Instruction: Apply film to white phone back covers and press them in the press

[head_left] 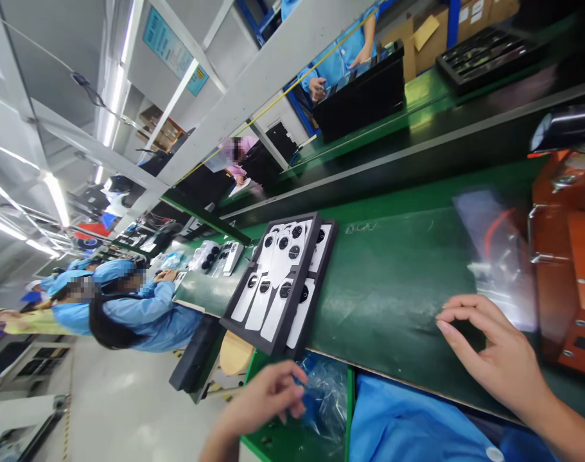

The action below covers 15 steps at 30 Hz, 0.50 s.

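Observation:
My right hand [499, 356] hovers over the green work mat [383, 289], thumb and index finger bent into a ring with their tips together. Whether something thin is between those tips I cannot make out. My left hand [268, 398] is above a green bin [352, 410] at the bench's front edge, its fingers loosely curled and apart, with nothing visible in them. Crumpled clear plastic film [328, 398] lies in that bin. Beyond my left hand, a dark foam tray [292, 321] holds several white elongated panels [275, 314], each with a round black part. Another similar tray [316, 289] lies beneath it.
At the right stands an orange machine [581, 269], with clear plastic sheets [499, 256] beside it. A raised metal ledge [417, 151] runs behind the mat. Across it, a person in blue handles a black box [362, 96]. Co-workers in blue [142, 321] sit along the left.

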Tool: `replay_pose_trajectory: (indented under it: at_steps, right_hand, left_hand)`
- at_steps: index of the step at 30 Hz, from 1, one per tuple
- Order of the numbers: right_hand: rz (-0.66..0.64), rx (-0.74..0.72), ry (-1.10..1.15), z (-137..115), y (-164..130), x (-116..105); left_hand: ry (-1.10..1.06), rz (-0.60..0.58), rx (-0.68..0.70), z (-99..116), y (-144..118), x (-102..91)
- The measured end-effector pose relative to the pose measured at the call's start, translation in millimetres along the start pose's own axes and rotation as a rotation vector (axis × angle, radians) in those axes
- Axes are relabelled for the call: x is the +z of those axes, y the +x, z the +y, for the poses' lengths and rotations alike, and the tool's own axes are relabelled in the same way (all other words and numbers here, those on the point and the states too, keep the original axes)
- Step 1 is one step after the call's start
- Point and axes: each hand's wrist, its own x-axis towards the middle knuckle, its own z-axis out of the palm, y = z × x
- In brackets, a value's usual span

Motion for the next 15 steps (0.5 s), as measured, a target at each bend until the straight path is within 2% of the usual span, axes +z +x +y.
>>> replay_pose_trajectory:
  at_steps: [1, 3, 5, 6, 8, 11, 13, 15]
  right_hand:
    - [-0.001, 0.0, 0.001, -1, 0, 1]
    - [-0.008, -0.007, 0.0, -2, 1, 2]
    - [-0.017, -0.023, 0.001, -3, 2, 4]
    - [-0.02, -0.033, 0.002, -3, 2, 5]
    - [-0.023, -0.043, -0.002, -2, 2, 7]
    - [-0.012, -0.046, -0.02, 2, 1, 8]
    - [0.001, -0.042, -0.032, 3, 0, 7]
    - [0.006, -0.031, -0.037, 4, 0, 6]
  left_hand:
    - [0.004, 0.04, 0.021, 8, 3, -24.6]
    - [0.035, 0.212, 0.051, 17, 21, -72.8]
    - [0.091, 0.394, 0.064, 18, 53, -111.0]
    - [0.119, 0.457, 0.072, 17, 72, -124.1]
    - [0.177, 0.522, 0.099, 17, 111, -138.4]
    - [0.269, 0.529, 0.137, 24, 156, -140.3]
    - [0.328, 0.512, 0.131, 33, 172, -139.4]
    - [0.377, 0.513, 0.109, 45, 176, -142.8]
